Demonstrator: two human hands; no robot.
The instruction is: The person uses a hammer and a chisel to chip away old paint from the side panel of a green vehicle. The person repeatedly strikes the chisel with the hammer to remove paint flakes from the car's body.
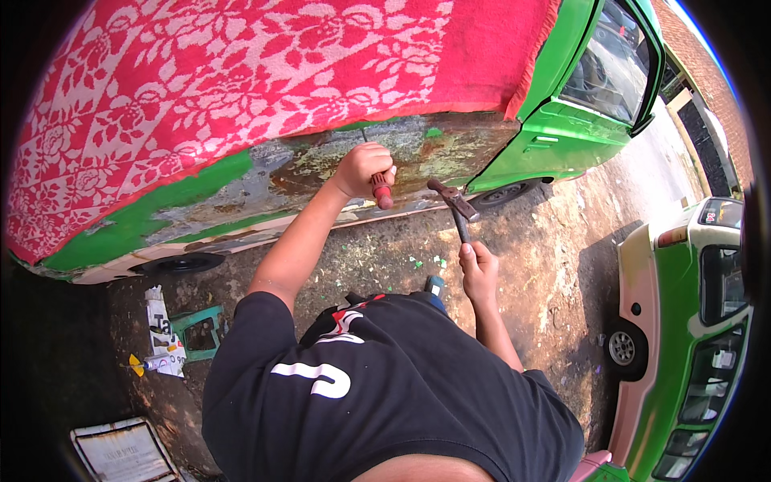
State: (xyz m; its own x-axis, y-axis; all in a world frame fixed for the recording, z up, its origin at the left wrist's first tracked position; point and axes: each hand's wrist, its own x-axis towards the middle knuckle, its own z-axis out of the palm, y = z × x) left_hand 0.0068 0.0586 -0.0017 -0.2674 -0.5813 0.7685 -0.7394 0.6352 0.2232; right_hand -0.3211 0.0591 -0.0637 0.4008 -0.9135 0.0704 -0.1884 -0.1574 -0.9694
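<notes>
My left hand [365, 169] grips a tool by its red handle [382, 191], close against the side panel of a green van; a thin dark shaft shows beyond the fist, its tip unclear. The panel [289, 172] is scraped, with bare metal, rust, grey patches and some green paint. In my right hand [480, 271] is a hammer [453, 200], held by its dark handle, its metal head raised to the right of the red handle. A red and white floral cloth [271, 66] lies over the upper part of the van.
Green paint flakes [415, 263] lie on the rough ground. A small green stool [202, 332], a printed sheet [162, 337] and a spray can [158, 362] are at the left. A framed white panel [123, 452] lies lower left. Another green and pink van [659, 361] stands at the right.
</notes>
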